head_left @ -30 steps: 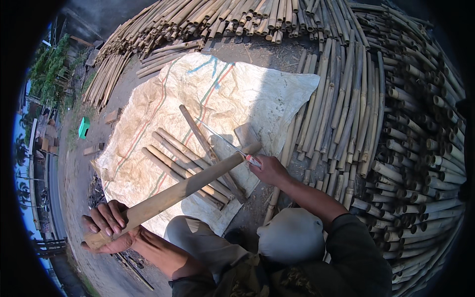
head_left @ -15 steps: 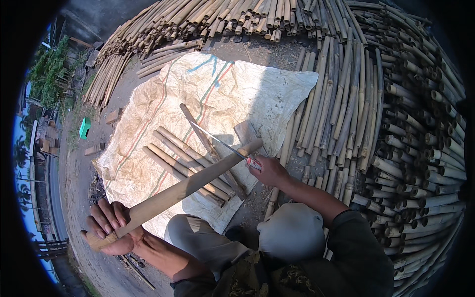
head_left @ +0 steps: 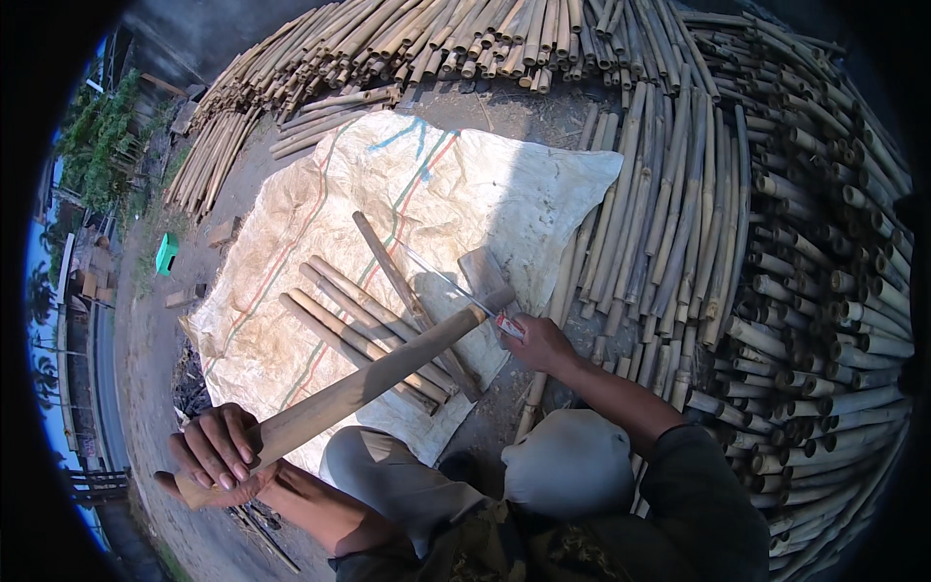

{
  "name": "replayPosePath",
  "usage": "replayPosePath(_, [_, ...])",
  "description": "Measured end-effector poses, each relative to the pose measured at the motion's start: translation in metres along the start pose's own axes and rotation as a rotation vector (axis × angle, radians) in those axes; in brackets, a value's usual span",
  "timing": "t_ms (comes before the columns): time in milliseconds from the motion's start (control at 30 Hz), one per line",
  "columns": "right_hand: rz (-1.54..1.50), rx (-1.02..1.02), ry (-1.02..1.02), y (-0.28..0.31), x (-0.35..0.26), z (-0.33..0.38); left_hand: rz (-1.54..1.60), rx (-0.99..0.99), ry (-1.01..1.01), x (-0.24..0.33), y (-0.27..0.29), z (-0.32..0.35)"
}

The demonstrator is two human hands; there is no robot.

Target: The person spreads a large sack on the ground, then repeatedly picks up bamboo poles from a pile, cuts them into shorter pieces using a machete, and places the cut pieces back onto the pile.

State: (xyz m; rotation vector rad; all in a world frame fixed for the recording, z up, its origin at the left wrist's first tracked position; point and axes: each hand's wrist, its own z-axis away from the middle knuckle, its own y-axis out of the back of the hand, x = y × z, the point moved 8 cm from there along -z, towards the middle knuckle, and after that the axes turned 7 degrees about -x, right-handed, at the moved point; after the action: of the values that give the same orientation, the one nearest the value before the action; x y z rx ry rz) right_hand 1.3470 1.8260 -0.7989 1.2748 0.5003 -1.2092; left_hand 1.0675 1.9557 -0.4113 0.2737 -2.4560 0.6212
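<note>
My left hand (head_left: pixel 218 451) is wrapped around the lower left end of a thick bamboo pole (head_left: pixel 354 388), which slants up to the right in front of my knees. In my right hand (head_left: pixel 541 344) is the red and white handle of a narrow-bladed saw (head_left: pixel 446 278). Its thin blade crosses the pole close to the far right end and points up and left. A wooden block (head_left: pixel 479 269) lies beside that end, partly covered by it. Under the pole's middle, several shorter bamboo pieces (head_left: pixel 339 310) and a long dark stick (head_left: pixel 388 257) rest on the sheet.
A pale woven sheet (head_left: pixel 276 233) with coloured stripes covers the ground ahead. Bamboo poles (head_left: pixel 669 194) lie along its right edge, with a large stack (head_left: pixel 805 320) beyond. More bamboo (head_left: pixel 485 34) is piled at the back. A green object (head_left: pixel 167 253) stands at far left.
My right hand and the saw have drawn back slightly down and right, so less blade shows beyond the pole. My left hand still grips the pole, a little shifted.
</note>
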Motion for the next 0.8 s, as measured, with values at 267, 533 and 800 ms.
replayPosePath(267, [0.015, 0.055, -0.038, 0.010, -0.005, 0.005, -0.093, 0.089, -0.100, 0.013, 0.002, 0.001])
replayPosePath(533, [-0.007, 0.046, -0.054, -0.003, 0.000, 0.000, -0.195, 0.105, -0.118, 0.010, 0.004, 0.005])
replayPosePath(800, [-0.033, 0.047, -0.074, 0.007, -0.004, -0.002, -0.166, 0.294, -0.066, 0.015, 0.018, 0.010])
